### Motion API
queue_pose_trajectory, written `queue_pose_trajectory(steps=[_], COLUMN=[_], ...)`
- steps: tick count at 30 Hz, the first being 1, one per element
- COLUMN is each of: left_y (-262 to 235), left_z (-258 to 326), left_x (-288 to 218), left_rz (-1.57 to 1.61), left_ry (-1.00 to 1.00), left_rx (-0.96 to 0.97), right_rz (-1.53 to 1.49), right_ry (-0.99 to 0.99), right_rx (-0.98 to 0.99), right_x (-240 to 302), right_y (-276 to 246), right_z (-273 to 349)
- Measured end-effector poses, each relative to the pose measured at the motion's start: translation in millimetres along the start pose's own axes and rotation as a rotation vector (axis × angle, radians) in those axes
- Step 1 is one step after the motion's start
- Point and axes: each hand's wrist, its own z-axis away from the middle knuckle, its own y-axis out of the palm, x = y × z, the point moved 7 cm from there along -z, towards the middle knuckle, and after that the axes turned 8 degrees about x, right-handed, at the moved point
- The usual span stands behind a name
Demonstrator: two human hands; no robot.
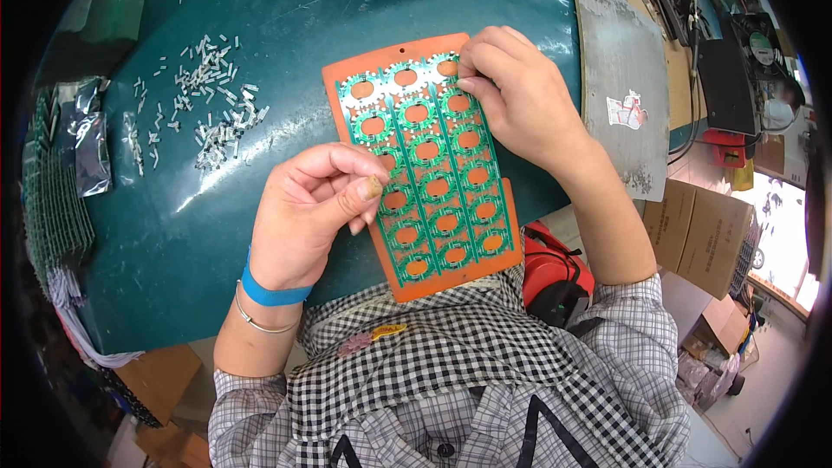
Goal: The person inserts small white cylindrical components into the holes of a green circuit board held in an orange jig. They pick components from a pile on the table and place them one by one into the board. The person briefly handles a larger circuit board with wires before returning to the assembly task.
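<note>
A green circuit board panel (pixel 431 151) with rows of ring-shaped boards lies on an orange backing plate (pixel 373 288). The plate sits at the front edge of the table, tilted, its lower end over my lap. At the panel's top right corner my right hand (pixel 511 87) is pinched closed, fingertips touching the board there. My left hand (pixel 316 204) is closed thumb to fingers over the panel's left edge. Whatever either pinch holds is hidden or too small to name. Small silvery cylindrical parts (pixel 230 126) lie scattered on the table, left of the plate.
The green tabletop (pixel 286 0) curves round me. To the right lies a grey metal sheet (pixel 620 78), with cardboard boxes (pixel 698 230) beyond it. Stacked green boards (pixel 56 199) and a dark shiny pouch (pixel 91 152) stand at the left edge. A red and black object (pixel 555 273) sits below the table edge.
</note>
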Motion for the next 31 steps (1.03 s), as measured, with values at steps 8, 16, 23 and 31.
queue_pose_trajectory(steps=[8,16,23,31], left_y=[-5,-1,24,35], left_z=[1,0,8,12], left_x=[4,2,-1,3], left_rz=[0.027,0.036,-0.063,-0.11], left_ry=[-0.071,-0.052,-0.004,0.083], left_rx=[-0.021,-0.034,-0.071,-0.071], right_rz=[0.047,-0.017,-0.368,-0.498], right_ry=[-0.015,-0.008,-0.125,-0.062], right_rx=[-0.007,-0.003,-0.043,-0.094], right_x=[2,2,71,70], right_y=[4,-12,-11,-3], right_z=[2,5,34,45])
